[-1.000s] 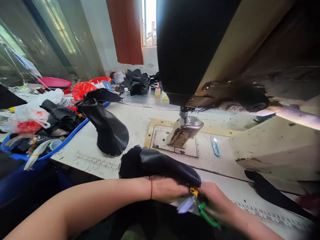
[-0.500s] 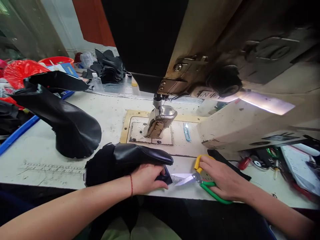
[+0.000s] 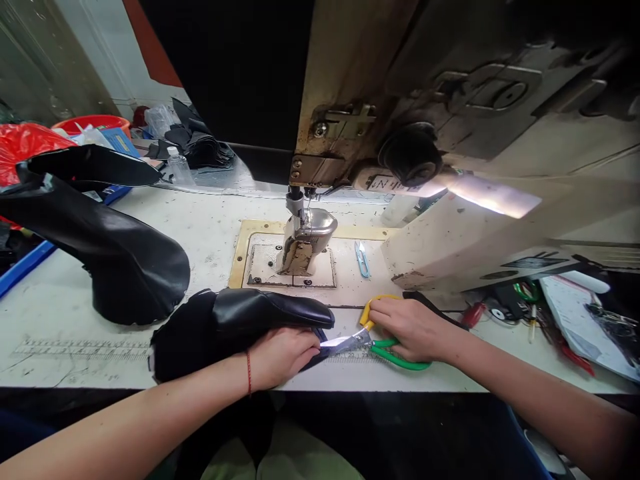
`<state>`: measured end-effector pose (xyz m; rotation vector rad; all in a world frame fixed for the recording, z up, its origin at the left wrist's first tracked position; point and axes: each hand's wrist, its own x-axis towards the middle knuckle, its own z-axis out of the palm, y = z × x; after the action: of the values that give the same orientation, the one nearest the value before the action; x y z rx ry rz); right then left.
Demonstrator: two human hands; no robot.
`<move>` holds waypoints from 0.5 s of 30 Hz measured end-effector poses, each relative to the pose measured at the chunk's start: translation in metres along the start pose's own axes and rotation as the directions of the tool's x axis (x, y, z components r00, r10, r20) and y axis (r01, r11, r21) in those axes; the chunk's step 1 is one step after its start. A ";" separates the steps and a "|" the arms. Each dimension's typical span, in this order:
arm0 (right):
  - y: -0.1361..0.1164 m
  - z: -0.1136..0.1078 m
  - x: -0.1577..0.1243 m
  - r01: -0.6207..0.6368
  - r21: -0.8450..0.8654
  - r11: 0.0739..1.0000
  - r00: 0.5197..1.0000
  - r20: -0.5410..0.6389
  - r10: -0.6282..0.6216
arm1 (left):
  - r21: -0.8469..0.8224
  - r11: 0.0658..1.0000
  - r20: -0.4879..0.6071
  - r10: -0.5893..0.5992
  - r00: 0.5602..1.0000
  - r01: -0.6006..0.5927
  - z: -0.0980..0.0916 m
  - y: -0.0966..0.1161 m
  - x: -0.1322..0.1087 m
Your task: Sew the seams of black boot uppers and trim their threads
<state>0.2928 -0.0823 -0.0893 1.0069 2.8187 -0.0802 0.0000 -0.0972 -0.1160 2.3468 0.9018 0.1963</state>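
My left hand [image 3: 284,357] grips the edge of a black leather boot upper [image 3: 265,310] that lies on the white table, its fingers closed on the material. Held in my right hand [image 3: 407,327] are scissors [image 3: 357,340] with one yellow and one green handle. Their blades point left and reach the black material beside my left fingertips; the blade tips are hidden there. Left of my hands stands another black boot upper [image 3: 135,253]. Beyond them is the sewing machine's metal post [image 3: 307,243].
Blue thread snips [image 3: 361,259] lie right of the post. The machine head [image 3: 345,87] hangs overhead. A printed ruler scale [image 3: 85,349] runs along the table's front. At the back are a clear bottle [image 3: 179,167] and stacked black pieces [image 3: 205,147]; small tools [image 3: 533,320] lie at right.
The scissors have moved left against the black material, and their blades have come closer together. My left fingers have curled in more. The whole view has shifted slightly.
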 end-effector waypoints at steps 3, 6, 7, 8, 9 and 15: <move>0.002 0.001 0.003 0.036 -0.021 0.999 0.999 0.006 -0.036 | -0.039 0.999 -0.027 0.023 0.999 -0.024 0.001 -0.002 0.000; 0.007 0.003 0.004 0.081 -0.065 0.995 0.997 0.002 -0.081 | -0.092 0.995 -0.064 0.043 0.997 -0.049 0.003 -0.005 0.001; 0.008 0.004 0.005 0.097 -0.077 0.992 0.995 -0.009 -0.098 | -0.106 0.993 -0.079 0.050 0.996 -0.058 0.004 -0.006 0.001; 0.008 0.005 0.006 0.107 -0.083 0.991 0.994 -0.025 -0.110 | -0.119 0.991 -0.092 0.056 0.994 -0.067 0.004 -0.007 0.001; 0.008 0.005 0.008 0.116 -0.081 0.990 0.992 -0.045 -0.120 | -0.129 0.989 -0.103 0.063 0.993 -0.076 0.005 -0.008 0.001; 0.004 0.007 0.016 0.153 -0.101 0.983 0.980 -0.113 -0.164 | -0.166 0.981 -0.140 0.082 0.987 -0.105 0.009 -0.010 0.001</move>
<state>0.2839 -0.0701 -0.0983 0.7913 2.9772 0.0955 -0.0015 -0.0954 -0.1295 2.2359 0.8020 0.4559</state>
